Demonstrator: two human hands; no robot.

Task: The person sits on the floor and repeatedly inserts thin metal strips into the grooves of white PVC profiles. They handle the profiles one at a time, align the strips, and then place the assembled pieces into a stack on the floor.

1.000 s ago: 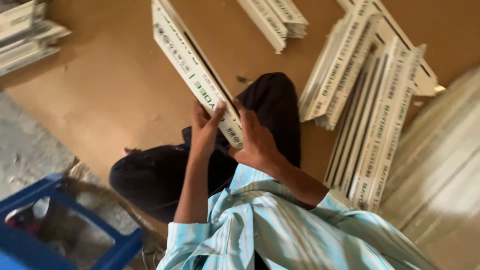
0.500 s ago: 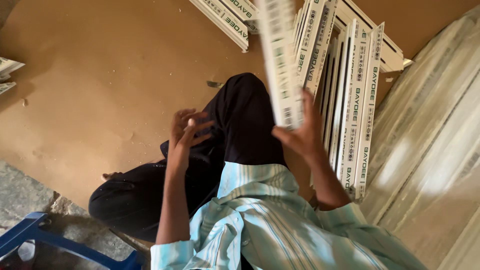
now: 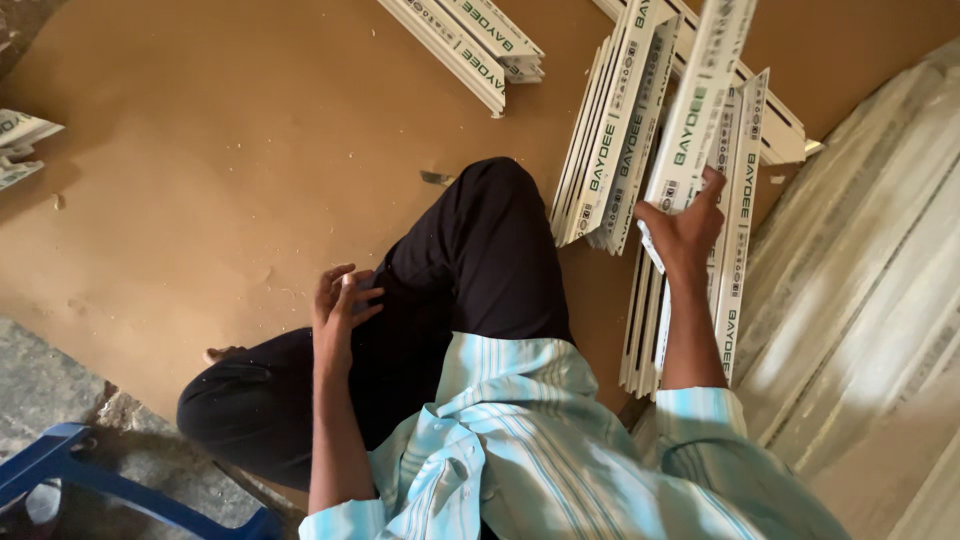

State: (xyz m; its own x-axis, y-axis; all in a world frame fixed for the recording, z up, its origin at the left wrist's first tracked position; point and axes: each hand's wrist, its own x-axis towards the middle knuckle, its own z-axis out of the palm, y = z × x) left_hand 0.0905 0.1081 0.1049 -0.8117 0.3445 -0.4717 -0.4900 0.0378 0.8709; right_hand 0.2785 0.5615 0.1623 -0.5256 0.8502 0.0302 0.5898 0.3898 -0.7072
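Right now the right hand (image 3: pixel 685 228) grips a white profile strip (image 3: pixel 700 100) over the stack of strips (image 3: pixel 740 230) beside the knee; left hand (image 3: pixel 338 305) rests loose, empty. Best laid parallel, ends flush.

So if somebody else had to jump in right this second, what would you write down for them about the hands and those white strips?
Right hand: closed on one white profile strip, held over the stack of strips on the person's right.
Left hand: holds nothing, fingers loosely spread, resting on the dark trouser leg.
Other strips: a leaning bundle just left of the held strip, a short pair further up on the brown board floor.
Done: one strip is in the right hand only.
Left: that strip is not yet laid down on any pile.
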